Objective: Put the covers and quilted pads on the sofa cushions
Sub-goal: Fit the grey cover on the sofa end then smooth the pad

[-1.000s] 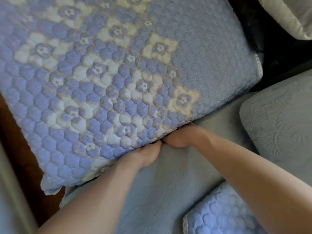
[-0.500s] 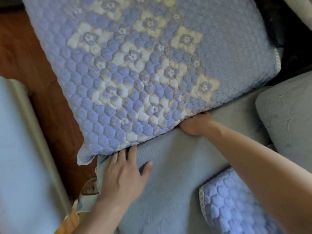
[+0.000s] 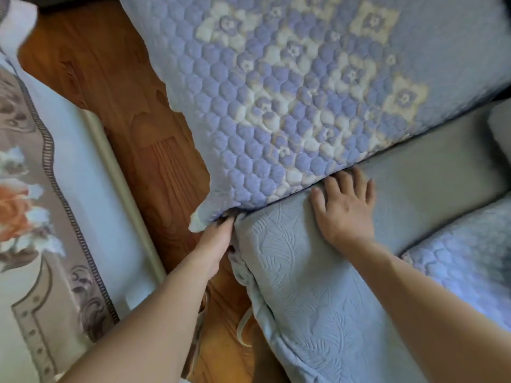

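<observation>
Quilted pad [image 3: 290,106], blue with cream flowers, fills the frame from 11 to 2 o'clock; its top and right edges run out of view. Its lower edge lies against the seat cushion [image 3: 318,286], which sits in a pale blue-grey cover with an embossed leaf pattern, reaching from centre toward 5 o'clock and cut off at the bottom.

Left hand [image 3: 215,239] at centre, reaching to the pad's lower-left corner at the gap beside the cushion's end. Fingertips disappear under the pad's corner; cannot tell whether they pinch it or merely push in.

Right hand [image 3: 345,205] just right of centre, flat on the cushion, fingers spread and straight, tips touching the pad's lower edge. Holds nothing.

Second pad [image 3: 470,261], same blue quilting, at 4 o'clock, mostly cut off by the frame and blurred.

Ties or cords [image 3: 243,324] hang off the cushion's left end; detail hard to read.

Wooden sofa frame [image 3: 124,106] shows from 10 o'clock down to 6. Floral cloth [image 3: 33,217] at 9 o'clock, only partly seen.
</observation>
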